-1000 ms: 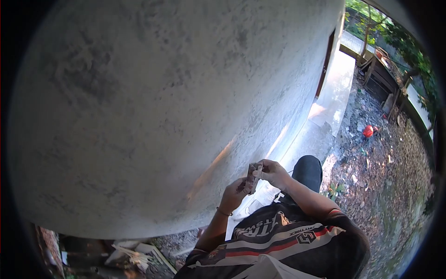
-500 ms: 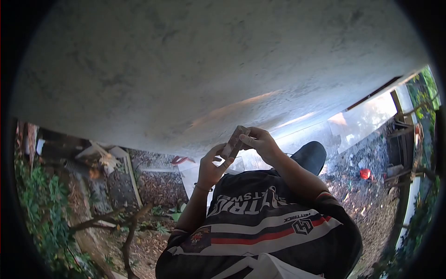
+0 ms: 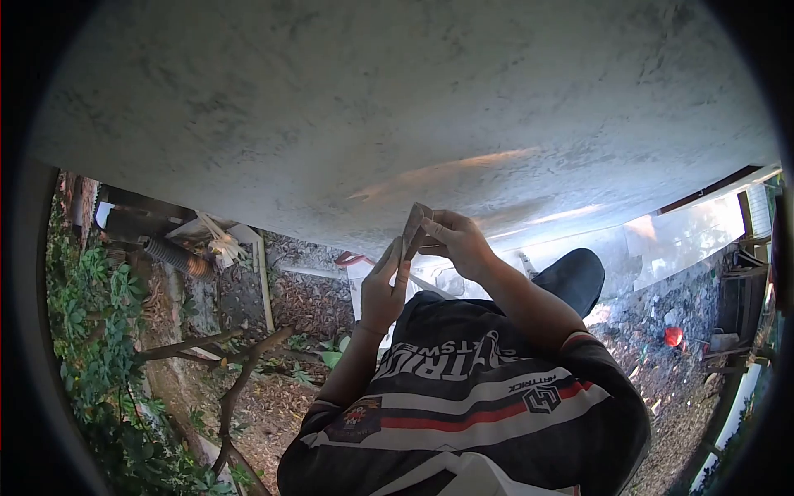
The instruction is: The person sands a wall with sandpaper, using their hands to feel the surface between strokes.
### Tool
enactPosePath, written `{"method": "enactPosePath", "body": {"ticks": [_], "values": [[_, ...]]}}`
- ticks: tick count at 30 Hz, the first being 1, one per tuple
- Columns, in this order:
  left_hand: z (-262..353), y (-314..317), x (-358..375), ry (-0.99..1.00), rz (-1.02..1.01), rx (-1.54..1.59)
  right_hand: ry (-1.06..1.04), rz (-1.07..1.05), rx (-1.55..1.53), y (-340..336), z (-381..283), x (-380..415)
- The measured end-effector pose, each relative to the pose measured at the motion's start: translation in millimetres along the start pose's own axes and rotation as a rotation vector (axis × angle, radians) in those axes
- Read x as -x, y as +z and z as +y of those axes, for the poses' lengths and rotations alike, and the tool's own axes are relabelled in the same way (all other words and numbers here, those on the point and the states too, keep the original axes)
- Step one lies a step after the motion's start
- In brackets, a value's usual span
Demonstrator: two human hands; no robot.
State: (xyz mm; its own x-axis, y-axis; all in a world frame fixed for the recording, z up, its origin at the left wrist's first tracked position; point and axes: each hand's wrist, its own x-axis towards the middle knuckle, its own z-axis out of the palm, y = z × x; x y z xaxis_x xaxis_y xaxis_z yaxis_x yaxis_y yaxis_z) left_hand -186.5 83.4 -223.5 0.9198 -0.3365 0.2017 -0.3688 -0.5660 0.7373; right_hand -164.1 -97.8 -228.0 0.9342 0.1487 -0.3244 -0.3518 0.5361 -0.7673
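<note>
A small brownish rectangular block [image 3: 415, 225], possibly with sandpaper around it, is held up in front of my chest between both hands. My left hand [image 3: 382, 291] is closed on its lower end, thumb on one side and fingers on the other. My right hand [image 3: 460, 246] grips the upper part from the right, with the thumb across its face. Beyond the block rises a large grey, mottled wall surface [image 3: 331, 107]; the block seems apart from it, though I cannot be sure.
Leafy plants [image 3: 91, 331] and a bare branch [image 3: 236, 397] stand at the left, near a coiled dark spring-like thing [image 3: 175, 255]. A dark rounded shape [image 3: 571, 281] is near my right forearm. A red object [image 3: 673, 336] lies on the ground at the right.
The block has turned so that it now shows more edge-on, and my left fingers have straightened along it. My view has shifted slightly, with the background moved to the right.
</note>
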Motion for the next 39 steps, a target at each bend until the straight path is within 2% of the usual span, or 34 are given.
{"method": "enactPosePath", "body": {"ticks": [1,4,5,7,8,9,12,15,18,19,20,23,25,29,31,32,35,38,39], "values": [[1,4,0,0.068,0.042,-0.061,-0.005,-0.021,-0.032,-3,-1,2],[14,8,-3,0.004,-0.031,0.016,-0.001,-0.067,-0.134,-17,-6,8],[16,13,-5,-0.096,-0.049,0.131,0.020,-0.069,-0.181,-23,-7,9],[4,27,-8,0.067,0.010,-0.009,0.041,-0.096,-0.252,-33,-10,16],[0,33,-9,0.144,0.033,-0.081,0.022,-0.072,-0.190,-37,-10,17],[4,38,-13,0.302,0.131,-0.205,0.007,-0.043,-0.132,-42,-9,20],[23,47,-14,0.219,0.035,-0.131,-0.042,0.016,-0.103,-60,0,22],[30,56,-17,-0.018,-0.118,0.133,-0.102,0.065,-0.078,-77,0,24],[27,73,-19,-0.093,-0.152,0.455,-0.184,0.095,-0.028,-97,5,23],[40,70,-23,-0.260,-0.225,0.506,-0.212,0.124,-0.015,-102,6,24],[37,76,-26,-0.298,-0.251,0.545,-0.237,0.154,-0.002,-107,7,25],[28,88,-32,-0.422,-0.350,0.687,-0.304,0.115,0.005,-114,5,33],[32,92,-39,-0.505,-0.431,0.838,-0.346,-0.017,-0.102,-117,2,38],[34,93,-49,-0.630,-0.596,1.280,-0.313,-0.125,-0.298,-118,-6,47],[34,95,-52,-0.692,-0.689,1.438,-0.364,-0.064,-0.147,-119,-4,45],[36,96,-53,-0.715,-0.713,1.422,-0.388,-0.034,-0.070,-120,-4,44],[45,103,-48,-0.739,-0.773,1.431,-0.427,-0.137,-0.077,-120,-9,45],[55,102,-48,-0.792,-0.829,1.347,-0.361,-0.198,-0.121,-128,-8,40],[49,107,-50,-0.642,-0.971,1.390,-0.363,-0.151,-0.094,-129,-9,39]]}}
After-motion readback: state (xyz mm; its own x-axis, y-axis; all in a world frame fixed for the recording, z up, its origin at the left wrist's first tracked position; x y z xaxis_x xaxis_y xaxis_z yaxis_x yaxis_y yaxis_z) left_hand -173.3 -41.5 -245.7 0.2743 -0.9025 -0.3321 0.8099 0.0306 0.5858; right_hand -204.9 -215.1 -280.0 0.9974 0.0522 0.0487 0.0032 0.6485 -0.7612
